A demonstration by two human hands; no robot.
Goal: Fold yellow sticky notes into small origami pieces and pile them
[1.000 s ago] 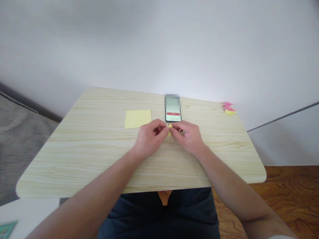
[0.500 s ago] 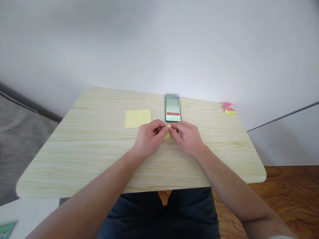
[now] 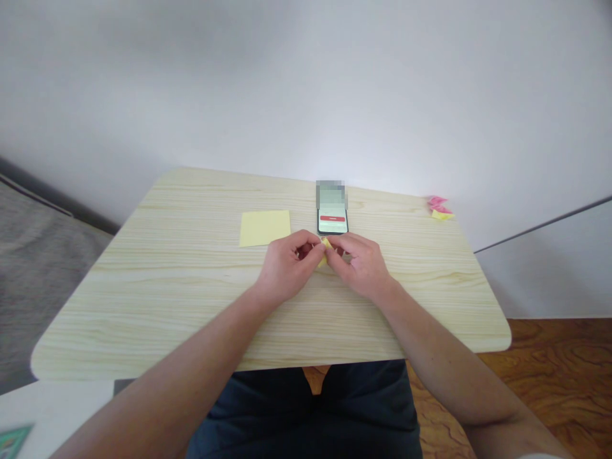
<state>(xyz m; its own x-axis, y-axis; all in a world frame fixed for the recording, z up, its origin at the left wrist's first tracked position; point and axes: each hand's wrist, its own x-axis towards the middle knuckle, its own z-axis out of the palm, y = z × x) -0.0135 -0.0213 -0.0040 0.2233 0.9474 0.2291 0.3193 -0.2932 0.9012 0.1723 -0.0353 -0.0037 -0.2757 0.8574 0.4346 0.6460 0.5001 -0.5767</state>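
Note:
Between my two hands is a small folded piece of yellow paper (image 3: 326,243), held just above the table in front of the phone. My left hand (image 3: 292,262) pinches its left side with thumb and forefinger. From the other side, the thumb and fingers of my right hand (image 3: 358,260) close on it too. The fingertips cover most of the paper, so its folds are hard to make out. A phone (image 3: 333,220) with a lit screen and a red bar lies right behind the hands. To the left lies a flat yellow sheet of paper (image 3: 264,227).
At the far right edge of the pale wooden table (image 3: 157,287) sit folded pink and yellow papers (image 3: 438,207). A white wall (image 3: 306,89) rises directly behind the table. Grey fabric (image 3: 43,274) is on the left.
The yellow paper has shifted slightly between the fingertips, and its visible top edge looks different. Both hands stay in nearly the same place.

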